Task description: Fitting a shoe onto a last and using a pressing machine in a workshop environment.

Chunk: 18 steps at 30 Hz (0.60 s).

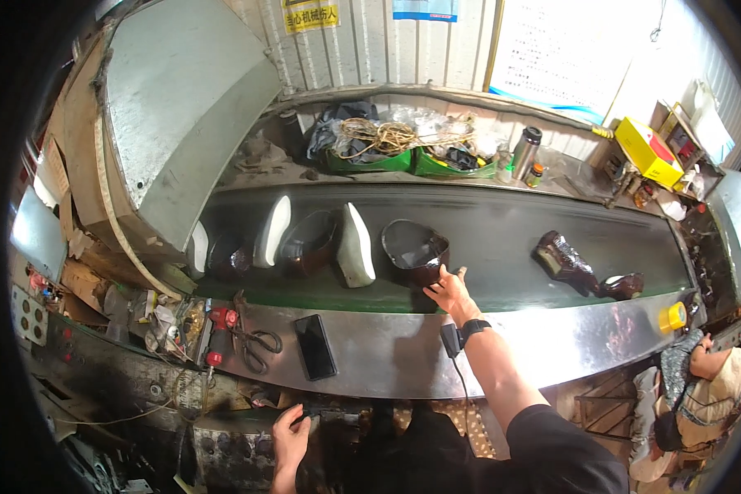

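Note:
On the dark conveyor belt stands a glossy dark-brown shoe upper, its round opening facing up. My right hand reaches over the metal ledge and is closed on its near right edge, thumb low and fingers at the side. My left hand hangs low, short of the ledge, fingers loosely curled and apart from the thumb, with nothing visible in it. To the left on the belt are a white sole, another brown upper and a second white sole.
Two brown shoe pieces, a long one and a smaller one, lie at the belt's right. A phone, scissors and a red tool rest on the metal ledge. A metal hood stands left; another person is at right.

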Each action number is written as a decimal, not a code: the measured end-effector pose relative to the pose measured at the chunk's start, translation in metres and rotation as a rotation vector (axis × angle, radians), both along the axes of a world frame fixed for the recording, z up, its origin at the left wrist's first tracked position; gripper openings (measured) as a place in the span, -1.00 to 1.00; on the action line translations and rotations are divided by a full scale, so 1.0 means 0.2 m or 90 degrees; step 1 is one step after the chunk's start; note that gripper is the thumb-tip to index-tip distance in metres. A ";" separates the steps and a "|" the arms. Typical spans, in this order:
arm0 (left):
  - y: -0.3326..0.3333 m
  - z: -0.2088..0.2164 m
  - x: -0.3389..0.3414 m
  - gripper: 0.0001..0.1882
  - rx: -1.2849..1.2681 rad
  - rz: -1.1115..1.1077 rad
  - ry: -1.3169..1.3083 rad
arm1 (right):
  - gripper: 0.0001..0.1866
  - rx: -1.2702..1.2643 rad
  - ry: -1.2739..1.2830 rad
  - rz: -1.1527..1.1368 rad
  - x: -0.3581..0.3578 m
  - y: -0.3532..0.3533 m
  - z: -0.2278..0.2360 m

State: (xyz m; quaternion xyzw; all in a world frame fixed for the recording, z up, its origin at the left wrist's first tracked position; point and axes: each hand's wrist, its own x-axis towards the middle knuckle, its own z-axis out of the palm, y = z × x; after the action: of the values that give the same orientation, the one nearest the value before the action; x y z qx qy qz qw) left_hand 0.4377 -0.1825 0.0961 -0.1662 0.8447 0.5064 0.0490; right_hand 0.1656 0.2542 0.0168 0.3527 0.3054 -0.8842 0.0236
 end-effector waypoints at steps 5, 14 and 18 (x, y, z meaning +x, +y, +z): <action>0.10 0.04 -0.24 -0.63 0.036 -0.087 0.017 | 0.05 0.047 0.162 0.031 0.32 -0.08 0.33; 0.81 -0.31 -1.50 0.01 -0.024 -0.170 0.042 | -0.30 -0.057 0.090 0.022 1.40 -0.06 0.44; 1.14 -0.35 -1.75 0.26 -0.150 0.017 -0.172 | -0.35 0.033 0.065 -0.020 1.64 -0.09 0.60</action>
State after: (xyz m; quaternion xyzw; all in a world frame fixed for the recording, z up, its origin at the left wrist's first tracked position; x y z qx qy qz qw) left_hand 0.0873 0.0450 0.0270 -0.2483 0.8818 0.3774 0.1353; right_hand 0.4928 0.2358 0.1366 0.3121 0.3236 -0.8931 -0.0153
